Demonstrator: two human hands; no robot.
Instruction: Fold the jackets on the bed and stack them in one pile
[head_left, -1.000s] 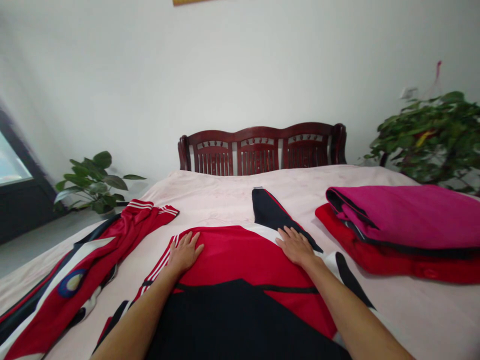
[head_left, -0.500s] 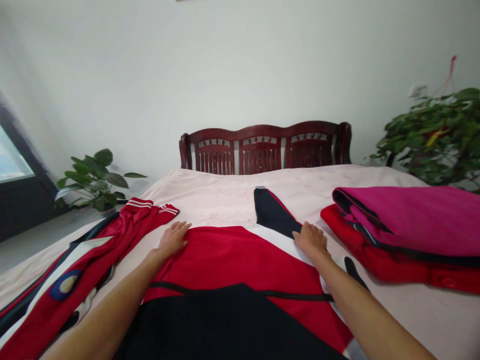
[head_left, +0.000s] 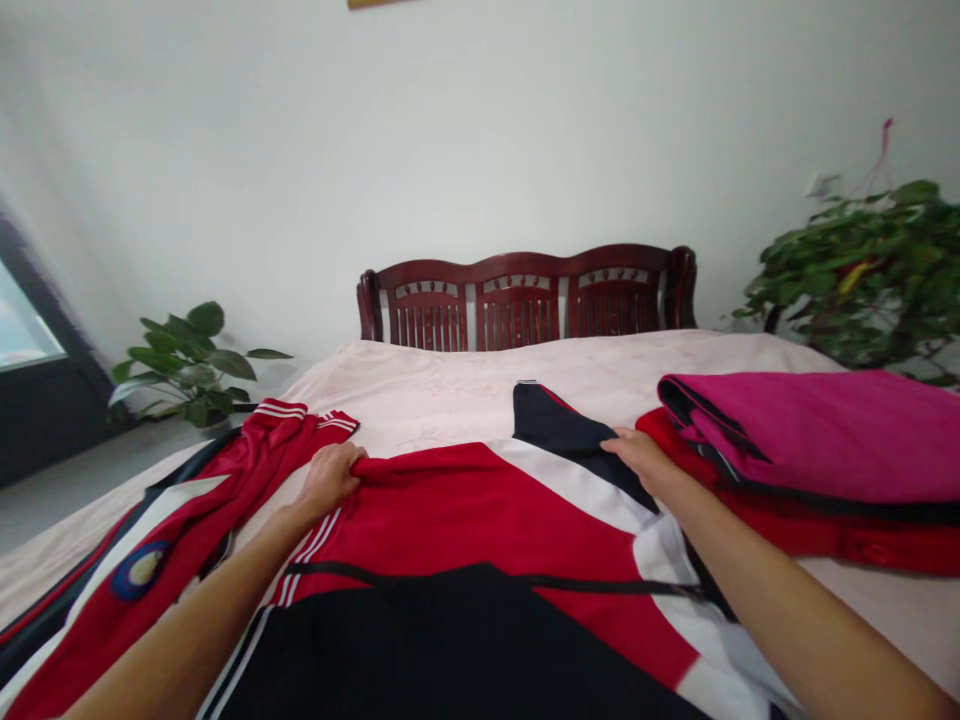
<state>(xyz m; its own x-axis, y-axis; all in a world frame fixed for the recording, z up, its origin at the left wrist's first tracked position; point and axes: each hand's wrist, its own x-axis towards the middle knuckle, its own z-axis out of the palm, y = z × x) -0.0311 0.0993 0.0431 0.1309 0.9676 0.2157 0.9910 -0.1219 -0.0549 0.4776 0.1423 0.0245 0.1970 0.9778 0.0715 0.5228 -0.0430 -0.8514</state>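
Note:
A red, white and navy track jacket (head_left: pixel 465 510) lies spread in front of me, with white stripes down its left side. At its upper left corner, my left hand (head_left: pixel 330 475) is closed on the red fabric and bunches the edge a little. One navy sleeve (head_left: pixel 559 425) sticks out beyond the far edge, its striped cuff away from me. My right hand (head_left: pixel 641 455) pinches the right edge of that sleeve between fingers and thumb. The jacket's near end runs out of the picture.
On the left lies another red track garment (head_left: pixel 262 460) with striped cuffs. Folded magenta fabric (head_left: pixel 825 430) rests on folded red clothing (head_left: pixel 810 535) at the right. Pale pink sheet (head_left: pixel 435 400) covers the bed before a dark wooden headboard (head_left: pixel 525 290). Leafy plants (head_left: pixel 187 360) flank it.
My left hand has closed on the jacket's corner and drawn it slightly left, showing the side stripes. The right hand has shifted right and up along the sleeve, which now lies wider.

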